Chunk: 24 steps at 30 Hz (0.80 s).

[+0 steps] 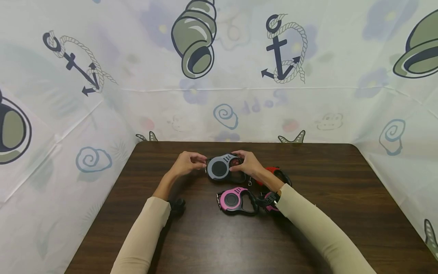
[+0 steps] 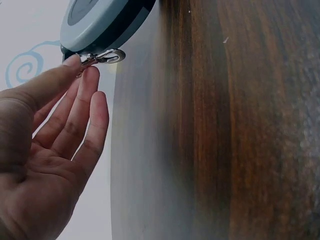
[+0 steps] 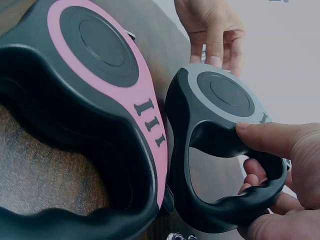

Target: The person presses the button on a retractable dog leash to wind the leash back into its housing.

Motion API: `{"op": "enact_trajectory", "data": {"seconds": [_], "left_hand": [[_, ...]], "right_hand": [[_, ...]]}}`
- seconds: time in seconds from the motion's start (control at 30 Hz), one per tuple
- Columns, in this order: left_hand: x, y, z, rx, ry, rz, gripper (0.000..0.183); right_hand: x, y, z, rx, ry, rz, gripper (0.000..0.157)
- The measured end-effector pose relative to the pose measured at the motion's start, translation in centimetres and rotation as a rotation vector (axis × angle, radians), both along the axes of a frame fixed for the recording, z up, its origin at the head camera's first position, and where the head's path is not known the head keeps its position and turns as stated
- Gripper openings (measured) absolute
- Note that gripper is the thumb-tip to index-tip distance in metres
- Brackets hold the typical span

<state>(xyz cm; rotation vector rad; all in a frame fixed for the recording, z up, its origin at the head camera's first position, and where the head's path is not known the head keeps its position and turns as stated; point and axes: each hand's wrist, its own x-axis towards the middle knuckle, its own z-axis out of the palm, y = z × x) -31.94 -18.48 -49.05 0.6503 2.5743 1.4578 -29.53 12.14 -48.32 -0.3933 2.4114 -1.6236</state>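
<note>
A grey and black retractable dog leash is between both hands near the table's far side. My right hand grips its looped handle, thumb on the grey casing and fingers through the opening. At the opposite end, my left hand pinches the leash's metal clip between thumb and fingertips. Nearer to me, a pink and black retractable leash lies flat, its handle pointing right. In the right wrist view this pink leash looms large beside the grey one.
A red retractable leash lies behind my right forearm, partly hidden. Another pink leash shows under the right wrist. A small metal clip lies near the grey leash. Patterned white cloth rises behind the brown table.
</note>
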Motion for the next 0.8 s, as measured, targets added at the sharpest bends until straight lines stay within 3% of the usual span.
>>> {"op": "enact_trajectory", "data": {"seconds": [0.37, 0.8], "left_hand": [[-0.06, 0.35, -0.16, -0.12, 0.017, -0.002, 0.026], [0.1, 0.41, -0.28, -0.224, 0.002, -0.03, 0.022]], "right_hand": [[-0.54, 0.22, -0.04, 0.192, 0.07, -0.014, 0.064], [-0.69, 0.37, -0.4, 0.283, 0.073, 0.028, 0.063]]}}
